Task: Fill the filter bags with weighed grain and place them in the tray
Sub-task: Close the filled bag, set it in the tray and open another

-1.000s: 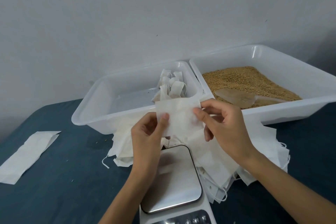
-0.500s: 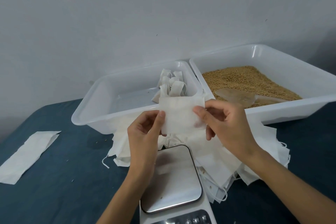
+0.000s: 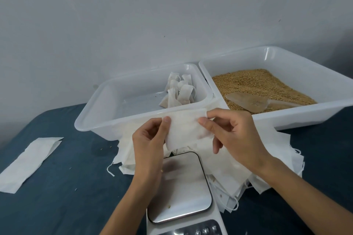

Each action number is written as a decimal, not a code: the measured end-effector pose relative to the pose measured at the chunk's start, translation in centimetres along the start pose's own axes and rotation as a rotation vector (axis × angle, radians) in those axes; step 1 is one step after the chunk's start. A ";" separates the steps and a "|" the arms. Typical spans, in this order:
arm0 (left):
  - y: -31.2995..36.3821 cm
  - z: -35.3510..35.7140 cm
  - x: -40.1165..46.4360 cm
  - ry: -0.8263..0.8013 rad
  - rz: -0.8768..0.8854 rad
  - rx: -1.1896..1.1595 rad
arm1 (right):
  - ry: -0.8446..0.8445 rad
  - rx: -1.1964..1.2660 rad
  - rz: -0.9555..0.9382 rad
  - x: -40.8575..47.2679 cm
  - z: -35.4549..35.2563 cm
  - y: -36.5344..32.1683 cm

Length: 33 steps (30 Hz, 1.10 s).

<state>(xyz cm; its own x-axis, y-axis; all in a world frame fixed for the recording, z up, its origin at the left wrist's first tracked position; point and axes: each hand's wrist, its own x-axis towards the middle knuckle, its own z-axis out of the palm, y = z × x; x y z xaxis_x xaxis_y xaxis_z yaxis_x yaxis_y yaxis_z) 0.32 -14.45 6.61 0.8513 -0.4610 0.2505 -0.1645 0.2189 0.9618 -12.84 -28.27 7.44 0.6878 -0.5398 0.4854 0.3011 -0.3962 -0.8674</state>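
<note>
The empty filter bag (image 3: 186, 131) is held in the air between both hands, above the far edge of the digital scale (image 3: 181, 187) and just in front of the near wall of the left tray (image 3: 99, 118). It looks thin, limp and nearly weightless — a soft paper-like pouch that would crumple or slip if gripped mid-panel, so the top edge by the mouth seems the best place to take it. The left hand (image 3: 149, 141) pinches the bag's left edge between thumb and curled fingers, wrist rising from below. The right hand (image 3: 235, 135) pinches the upper right corner with thumb and forefinger, its other fingers loosely bent — forearm angled in from the lower right. Filled bags (image 3: 178, 94) already lie in the tray's far right corner.
</note>
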 end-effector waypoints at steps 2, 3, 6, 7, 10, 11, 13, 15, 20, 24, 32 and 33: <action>0.0 0.1 -0.1 -0.003 -0.007 -0.003 | 0.013 0.002 -0.018 0.0 0.0 0.0; 0.1 0.2 -0.2 -0.012 -0.012 -0.008 | 0.000 0.007 -0.030 0.0 0.0 -0.1; 0.2 0.2 -0.4 -0.042 -0.052 -0.046 | -0.091 -0.036 -0.087 -0.2 0.2 -0.4; 0.3 0.1 -0.4 -0.049 -0.061 -0.055 | -0.118 -0.066 -0.103 -0.2 0.3 -0.4; 0.5 0.1 -0.4 -0.062 -0.067 -0.067 | -0.110 -0.114 -0.135 -0.3 0.4 -0.1; 0.5 0.1 -0.4 -0.063 -0.063 -0.068 | -0.075 -0.106 -0.138 -0.3 0.4 0.0; 0.5 0.2 -0.5 -0.067 -0.056 -0.067 | 0.009 -0.068 -0.121 -0.4 0.4 0.0; 0.5 0.3 -0.6 -0.080 -0.053 -0.061 | 0.058 -0.035 -0.100 -0.3 0.3 -0.1; 0.4 0.1 -0.6 -0.148 -0.048 -0.041 | -0.146 -0.024 -0.069 -0.2 0.3 -0.6; 0.7 0.0 -0.6 -0.163 -0.045 -0.047 | -0.125 -0.048 -0.060 -0.3 0.6 -0.4; 0.3 0.3 -0.6 -0.119 -0.012 -0.024 | 0.091 0.014 -0.072 -0.1 0.2 -0.5; 0.4 0.3 -0.6 -0.108 0.000 -0.032 | 0.105 0.009 -0.075 -0.1 0.1 -0.6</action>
<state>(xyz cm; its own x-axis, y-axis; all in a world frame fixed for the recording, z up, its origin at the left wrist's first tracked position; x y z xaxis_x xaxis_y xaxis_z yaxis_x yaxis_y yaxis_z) -0.38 -14.39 6.88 0.7921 -0.5510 0.2627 -0.1472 0.2452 0.9582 -12.98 -27.91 7.86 0.5902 -0.5836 0.5577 0.3555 -0.4323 -0.8287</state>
